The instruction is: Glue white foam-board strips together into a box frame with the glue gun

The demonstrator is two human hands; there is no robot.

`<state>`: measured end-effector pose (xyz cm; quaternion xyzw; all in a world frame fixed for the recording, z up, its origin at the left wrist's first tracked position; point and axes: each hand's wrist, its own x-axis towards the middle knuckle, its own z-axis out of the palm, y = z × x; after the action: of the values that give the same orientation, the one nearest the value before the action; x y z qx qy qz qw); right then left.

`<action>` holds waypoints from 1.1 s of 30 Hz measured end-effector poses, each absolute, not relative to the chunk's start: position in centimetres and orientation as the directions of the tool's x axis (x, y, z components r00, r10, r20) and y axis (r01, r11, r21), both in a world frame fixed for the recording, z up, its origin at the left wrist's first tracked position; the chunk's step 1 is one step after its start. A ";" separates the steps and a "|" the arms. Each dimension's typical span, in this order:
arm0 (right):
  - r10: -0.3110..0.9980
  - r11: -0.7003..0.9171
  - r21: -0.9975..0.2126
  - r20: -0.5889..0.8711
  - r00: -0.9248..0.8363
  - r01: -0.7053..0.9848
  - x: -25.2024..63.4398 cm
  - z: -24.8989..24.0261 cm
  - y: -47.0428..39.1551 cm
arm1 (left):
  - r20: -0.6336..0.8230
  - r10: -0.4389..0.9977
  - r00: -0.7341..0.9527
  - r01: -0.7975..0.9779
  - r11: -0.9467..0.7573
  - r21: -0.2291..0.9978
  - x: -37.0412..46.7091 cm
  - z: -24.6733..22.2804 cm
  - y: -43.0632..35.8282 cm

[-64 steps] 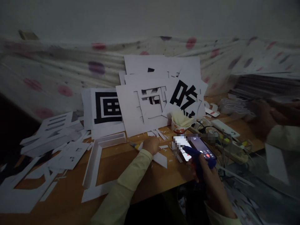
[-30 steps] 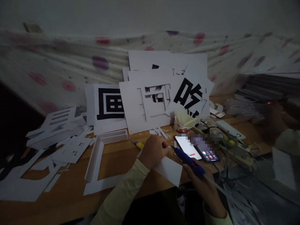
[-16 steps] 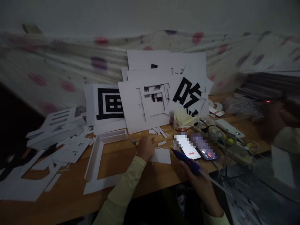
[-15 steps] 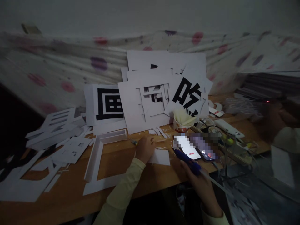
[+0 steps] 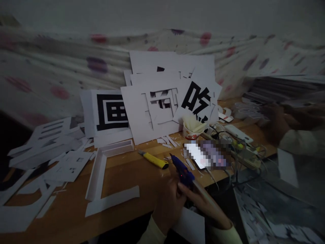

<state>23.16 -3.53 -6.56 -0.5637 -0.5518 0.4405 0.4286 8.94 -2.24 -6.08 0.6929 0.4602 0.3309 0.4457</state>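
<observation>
My right hand [image 5: 199, 200] is wrapped round a blue hot glue gun [image 5: 183, 171] whose nozzle points up and away over the table edge; a small red light shows on it. Close against it, my left hand [image 5: 169, 201] is closed, its fingertips partly hidden. A white board piece [image 5: 191, 225] hangs below my hands, seemingly gripped by the left one. On the table beyond lies a yellow utility knife [image 5: 155, 160]. To the left stands a white angular frame with raised side walls [image 5: 98, 176], open on its right side.
Cut white sheets [image 5: 68, 166] pile up at left. Printed character sheets [image 5: 111, 110] lean on the curtained wall. A paper cup of glue sticks [image 5: 194, 128], phones [image 5: 196, 156] and a cabled power strip [image 5: 243, 157] stand right. Another person's hands [image 5: 276, 120] work at far right.
My left hand has left the tabletop and come back beside the right, and the white piece has left the table with it. The utility knife is now uncovered. The glue gun has moved nearer to me.
</observation>
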 end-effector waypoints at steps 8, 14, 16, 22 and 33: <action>0.814 -0.292 -0.303 0.419 0.402 0.907 35.6 -7.9 -3.1 | -0.050 0.942 0.333 0.406 -0.096 0.909 8.2 -7.1 -3.1; 0.885 -0.344 0.011 0.337 0.321 0.939 37.7 -10.0 -2.2 | -0.073 0.941 0.331 0.421 -0.078 0.904 8.0 -7.7 -3.3; 0.885 -0.358 0.024 0.326 0.331 0.933 37.5 -10.3 -2.2 | -0.066 0.945 0.320 0.428 -0.082 0.900 7.8 -7.7 -3.3; 0.774 -0.332 -0.113 0.535 0.339 0.937 37.9 -8.9 -2.5 | -0.068 0.948 0.311 0.425 -0.075 0.902 7.4 -7.5 -3.5; 0.859 -0.196 -0.438 0.355 0.369 0.877 39.5 -9.3 1.4 | -0.082 0.948 0.308 0.441 -0.065 0.895 7.3 -8.1 -3.8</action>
<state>39.46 1.40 -9.34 -0.7732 -0.5613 -0.0159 0.2946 7.33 -3.79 -8.08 0.6730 0.5160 0.2825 0.4484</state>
